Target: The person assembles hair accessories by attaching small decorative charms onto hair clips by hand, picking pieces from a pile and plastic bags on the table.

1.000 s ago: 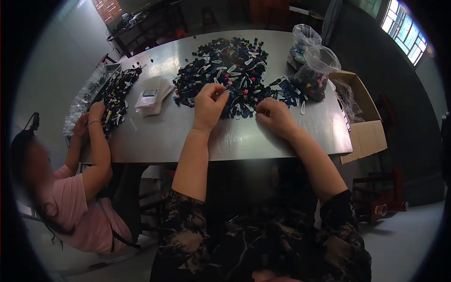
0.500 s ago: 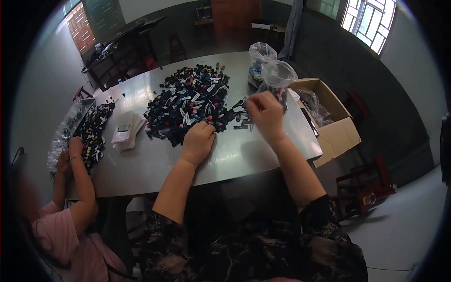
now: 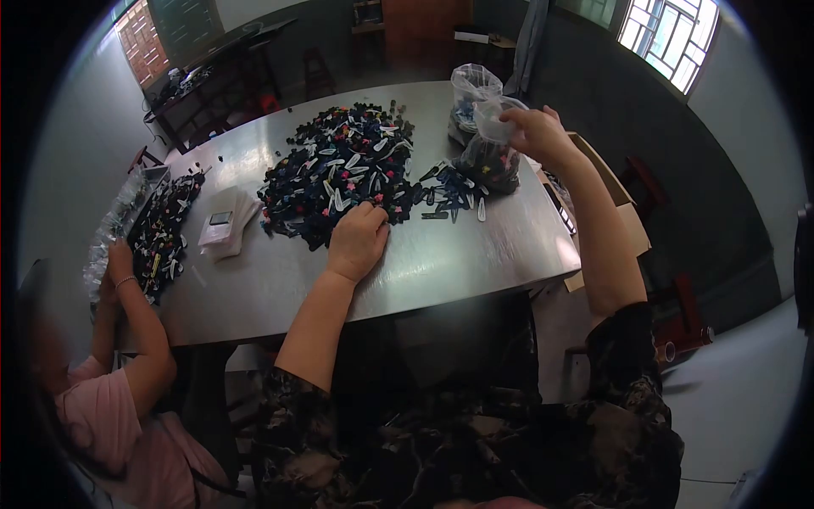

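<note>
A big heap of hair clips [image 3: 339, 170], mostly black with white, red and pink bits, lies on the metal table [image 3: 407, 293]. My left hand [image 3: 358, 240] rests at the heap's near edge with its fingers curled in; what they hold, if anything, is hidden. Farther right, my right hand [image 3: 547, 137] is at the mouth of a clear plastic bag [image 3: 494, 161] with clips inside, its fingers closed on the rim. Beside that bag, a small group of loose dark clips [image 3: 454, 191] is spread out.
Behind stands another filled clear bag [image 3: 475, 85]. A cardboard box [image 3: 623, 191] is beyond the right table edge. Stacked white cards [image 3: 225, 225] lie left of the heap. A co-worker in a pink top [image 3: 102, 407] handles a second pile of clips [image 3: 165, 229] at the left.
My right hand has gone from above the loose clips to the bag's mouth, farther right and away from me. My left hand stays by the heap. The view has shifted slightly.
</note>
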Available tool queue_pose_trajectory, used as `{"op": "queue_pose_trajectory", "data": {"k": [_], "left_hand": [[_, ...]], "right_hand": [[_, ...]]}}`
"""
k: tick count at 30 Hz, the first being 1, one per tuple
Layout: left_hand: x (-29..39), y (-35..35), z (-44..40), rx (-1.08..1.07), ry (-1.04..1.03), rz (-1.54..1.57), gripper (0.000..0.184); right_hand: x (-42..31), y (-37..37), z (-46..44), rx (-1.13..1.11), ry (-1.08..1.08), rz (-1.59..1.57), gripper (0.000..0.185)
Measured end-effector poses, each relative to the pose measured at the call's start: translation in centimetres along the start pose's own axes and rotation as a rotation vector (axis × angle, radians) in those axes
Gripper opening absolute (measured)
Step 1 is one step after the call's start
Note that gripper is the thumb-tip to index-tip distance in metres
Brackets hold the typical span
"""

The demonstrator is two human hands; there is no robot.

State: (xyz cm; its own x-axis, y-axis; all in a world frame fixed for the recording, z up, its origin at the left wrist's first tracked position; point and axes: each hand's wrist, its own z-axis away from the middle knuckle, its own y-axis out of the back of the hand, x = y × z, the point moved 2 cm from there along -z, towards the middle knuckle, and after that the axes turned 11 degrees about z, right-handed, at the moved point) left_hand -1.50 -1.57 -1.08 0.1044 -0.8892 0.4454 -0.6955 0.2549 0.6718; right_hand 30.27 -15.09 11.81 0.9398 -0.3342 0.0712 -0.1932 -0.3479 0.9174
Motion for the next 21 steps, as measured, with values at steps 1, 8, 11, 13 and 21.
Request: {"op": "queue_pose_trajectory", "data": {"k": [1,8,11,13,21], "left_hand": [[-0.1,0.0,0.0,-0.006,0.002,-0.003,0.012],[-0.6,-0.3,0.1,0.076,-0.015,0.031,0.01],[-0.9,-0.7,0.0,0.122,-0.01,0.044,0.011],[-0.9,-0.5,-0.1,0.145,-0.02,0.045,0.012],[0.5,-0.6,-0.3,0.084,-0.148,-0.087,0.023]], "right_hand": [[0.2,0.2,-0.5,-0.044,-0.03,0.01,0.04],[-3.0,0.1,0.2,0.319,0.047,-0.023,0.032],[-8.6,-1.8,1.3,0.199,0.124,-0.158,0.019],[-11.4,-4.8,1.5,0.223,0.282,-0.158,0.013],[-16.0,-11.5,1.7,-0.015,0.178,-0.311,0.017]]}}
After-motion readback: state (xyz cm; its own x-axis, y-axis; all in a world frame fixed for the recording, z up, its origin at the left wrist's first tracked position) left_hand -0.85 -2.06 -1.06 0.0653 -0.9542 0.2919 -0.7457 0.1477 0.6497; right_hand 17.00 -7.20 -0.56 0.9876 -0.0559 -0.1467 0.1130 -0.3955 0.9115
